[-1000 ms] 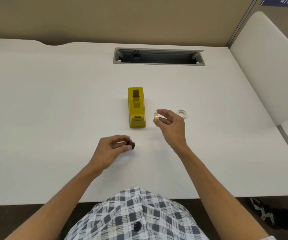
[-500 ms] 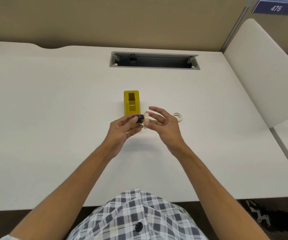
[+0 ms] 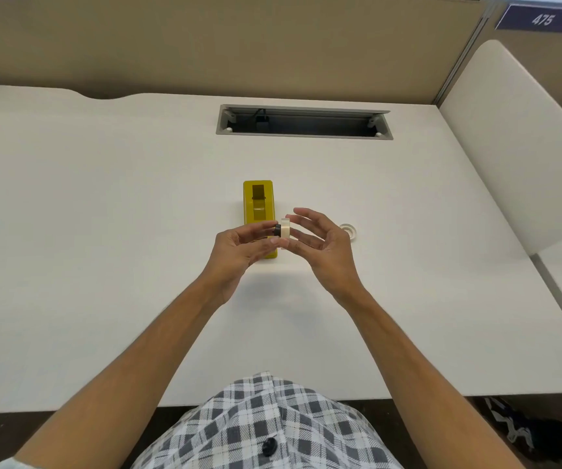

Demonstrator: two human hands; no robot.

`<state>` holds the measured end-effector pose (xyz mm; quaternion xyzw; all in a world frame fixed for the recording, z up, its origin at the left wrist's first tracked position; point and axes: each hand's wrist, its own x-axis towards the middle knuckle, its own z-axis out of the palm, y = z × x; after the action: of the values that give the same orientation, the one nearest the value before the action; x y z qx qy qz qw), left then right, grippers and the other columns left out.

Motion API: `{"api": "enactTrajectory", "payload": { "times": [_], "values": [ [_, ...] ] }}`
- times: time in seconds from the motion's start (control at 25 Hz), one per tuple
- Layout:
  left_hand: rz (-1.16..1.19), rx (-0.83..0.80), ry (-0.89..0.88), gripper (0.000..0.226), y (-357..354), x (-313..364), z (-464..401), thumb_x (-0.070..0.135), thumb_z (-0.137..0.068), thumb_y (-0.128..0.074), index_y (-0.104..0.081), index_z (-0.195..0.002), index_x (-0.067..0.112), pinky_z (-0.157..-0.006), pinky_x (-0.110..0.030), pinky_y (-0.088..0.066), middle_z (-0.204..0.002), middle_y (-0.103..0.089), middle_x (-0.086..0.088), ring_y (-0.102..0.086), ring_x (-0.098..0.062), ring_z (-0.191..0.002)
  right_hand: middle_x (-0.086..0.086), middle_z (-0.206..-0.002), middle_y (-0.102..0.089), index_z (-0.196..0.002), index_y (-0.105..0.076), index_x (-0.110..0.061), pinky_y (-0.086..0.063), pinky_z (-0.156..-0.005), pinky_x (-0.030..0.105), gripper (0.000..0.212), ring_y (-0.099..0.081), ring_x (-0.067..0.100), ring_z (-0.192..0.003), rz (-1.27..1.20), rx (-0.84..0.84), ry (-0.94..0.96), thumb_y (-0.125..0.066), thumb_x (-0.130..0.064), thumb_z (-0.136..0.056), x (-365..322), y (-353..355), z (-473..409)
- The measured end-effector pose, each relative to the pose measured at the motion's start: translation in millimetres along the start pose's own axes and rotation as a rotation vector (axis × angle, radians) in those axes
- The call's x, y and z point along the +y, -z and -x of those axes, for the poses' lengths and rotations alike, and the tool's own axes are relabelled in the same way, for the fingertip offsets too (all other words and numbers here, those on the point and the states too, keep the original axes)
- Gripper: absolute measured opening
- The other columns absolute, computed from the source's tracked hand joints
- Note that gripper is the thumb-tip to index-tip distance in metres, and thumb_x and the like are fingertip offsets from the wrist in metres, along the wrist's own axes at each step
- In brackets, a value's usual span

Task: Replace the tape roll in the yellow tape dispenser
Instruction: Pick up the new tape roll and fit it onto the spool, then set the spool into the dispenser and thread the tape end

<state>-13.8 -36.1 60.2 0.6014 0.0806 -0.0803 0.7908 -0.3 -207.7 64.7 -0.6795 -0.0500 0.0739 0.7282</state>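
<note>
Left hand [image 3: 239, 247] pinches small black plastic hub [image 3: 277, 230] against cream tape roll [image 3: 285, 232] pinched by right hand [image 3: 323, 247], above yellow plastic tape dispenser [image 3: 258, 204].

Your white surface [image 3: 103, 231] carries a yellow tape dispenser [image 3: 258, 211] near its middle. A small pale ring [image 3: 350, 229] lies to the right of it, well short of the right edge, and a cable slot [image 3: 303, 122] runs along the far edge.

Yellow tape dispenser [image 3: 258, 211] at frame centre, lengthwise toward the top, its roll bay open; near end hidden behind fingers. Cream tape roll [image 3: 285, 231] held on edge just below and right of it, touching a black hub [image 3: 277, 230]. Pale ring [image 3: 349, 229], apparently a spent core, flat farther right.
</note>
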Motion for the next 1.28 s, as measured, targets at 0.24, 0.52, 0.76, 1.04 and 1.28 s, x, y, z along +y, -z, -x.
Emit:
{"api": "enactTrajectory", "payload": {
  "times": [0.24,0.52,0.76,1.04,1.28],
  "values": [
    [-0.204,0.047,-0.161,0.037,-2.5,3.7,0.0,0.028,-0.068,-0.081,-0.074,-0.104,0.02,-0.083,-0.025,-0.055,-0.095,-0.076,-0.004,-0.072,-0.019,-0.092,0.003,-0.111,-0.073,-0.108,-0.072,-0.018,-0.051,-0.099,0.039,0.039,-0.068,0.013,-0.107,0.013,-0.015,-0.046,-0.085,-0.025,-0.072,-2.6,0.6,-3.3],
    [-0.295,0.132,-0.267,0.023,-2.6,-0.5,-10.1,0.017,-0.073,-0.082,-0.074,-0.094,0.023,-0.07,-0.02,-0.056,-0.091,-0.076,0.008,-0.073,-0.012,-0.085,-0.014,-0.1,-0.067,-0.103,-0.073,-0.033,-0.05,-0.072,0.02,0.023,-0.063,-0.002,-0.091,0.363,0.191,0.051,-0.073,-0.043,-0.082,-6.5,-21.7,-0.4],
    [-0.555,0.145,-0.484,0.025,-4.6,-0.6,-23.6,0.011,-0.077,-0.073,-0.069,-0.1,0.02,-0.077,-0.028,-0.059,-0.093,-0.072,0.007,-0.07,-0.006,-0.081,-0.008,-0.087,-0.074,-0.091,-0.075,-0.026,-0.056,-0.072,0.04,0.012,-0.068,0.005,-0.078,0.586,0.323,0.165,-0.073,-0.034,-0.082,-6.7,-32.0,-11.3],
    [-0.895,0.056,-0.563,0.053,-0.3,3.6,-46.3,0.022,-0.07,-0.072,-0.061,-0.122,0.017,-0.076,-0.038,-0.056,-0.113,-0.062,0.0,-0.063,-0.017,-0.09,-0.007,-0.082,-0.076,-0.089,-0.076,-0.024,-0.057,-0.071,0.039,0.011,-0.07,0.007,-0.071,0.598,0.289,0.095,-0.069,-0.03,-0.084,-1.7,-38.7,-32.8],
    [-1.09,0.144,-0.538,0.047,8.6,7.6,-60.5,0.021,-0.075,-0.069,-0.062,-0.121,0.022,-0.077,-0.04,-0.055,-0.122,-0.063,0.005,-0.064,-0.021,-0.096,-0.005,-0.088,-0.073,-0.086,-0.075,-0.026,-0.056,-0.07,0.035,0.016,-0.069,0.013,-0.074,0.663,0.349,0.027,-0.067,-0.039,-0.082,1.7,-48.2,-52.1]
  ]
}}
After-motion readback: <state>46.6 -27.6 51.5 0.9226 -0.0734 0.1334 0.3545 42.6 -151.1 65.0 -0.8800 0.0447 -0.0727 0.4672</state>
